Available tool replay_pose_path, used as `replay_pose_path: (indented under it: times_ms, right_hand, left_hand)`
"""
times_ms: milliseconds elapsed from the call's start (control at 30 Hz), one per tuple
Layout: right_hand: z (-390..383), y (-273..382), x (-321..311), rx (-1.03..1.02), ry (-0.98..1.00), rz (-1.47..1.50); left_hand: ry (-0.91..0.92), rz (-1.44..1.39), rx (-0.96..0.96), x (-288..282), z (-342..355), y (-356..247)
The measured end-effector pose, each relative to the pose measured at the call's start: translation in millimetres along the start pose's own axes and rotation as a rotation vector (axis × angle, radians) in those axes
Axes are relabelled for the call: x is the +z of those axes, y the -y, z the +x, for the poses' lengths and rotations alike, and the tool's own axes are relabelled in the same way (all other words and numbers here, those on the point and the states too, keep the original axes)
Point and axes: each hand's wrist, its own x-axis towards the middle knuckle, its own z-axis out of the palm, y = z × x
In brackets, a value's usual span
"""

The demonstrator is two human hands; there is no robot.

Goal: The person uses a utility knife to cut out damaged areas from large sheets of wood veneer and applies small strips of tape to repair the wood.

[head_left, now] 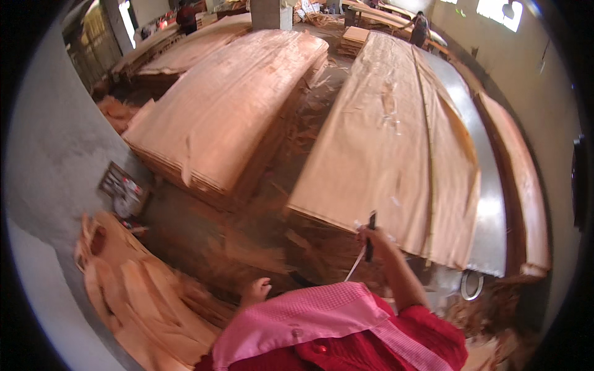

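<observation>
My right hand (374, 237) is closed round a black-handled tool (370, 247) at the near edge of a veneer stack. A thin white strip (354, 264) slants down from that hand toward my pink apron; I cannot tell whether it belongs to the tool. The pale wood veneer sheet (365, 167) on top of the stack has a long dark seam and wrinkles on its right side. Lower and to the left, my left hand (256, 290) hangs in front of my body, fingers curled in, with nothing visible in it.
Another tall veneer stack (229, 105) stands to the left, across a scrap-strewn gap. Loose veneer sheets (142, 290) lean by the grey wall. A metal-topped table (489, 229) runs under the right stack, with a narrow veneer pile (520, 185) beyond. A person (419, 29) stands far off.
</observation>
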Motion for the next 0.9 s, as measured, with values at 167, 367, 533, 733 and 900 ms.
replay_pose_path:
  times_ms: [167,367,533,733,900]
  right_hand:
    - [56.4,29.5,49.4,0.106,0.034,0.391]
    - [181.2,41.8,89.1,0.059,0.091,0.712]
    - [281.3,37.7,131.6,-0.217,0.052,0.932]
    - [285.0,51.3,143.7,-0.127,-0.196,0.816]
    - [290.1,130.7,145.4,-0.036,-0.404,0.305]
  left_hand:
    - [-0.071,-0.166,0.045,-77.0,60.3,-2.7]
    - [0.123,0.092,0.423,-138.2,197.8,-58.6]
    - [0.035,0.189,0.055,-289.7,318.7,32.6]
    - [0.31,0.89,-0.747,-432.2,298.7,200.8]
    - [0.405,0.678,-0.822,-403.6,388.8,265.8]
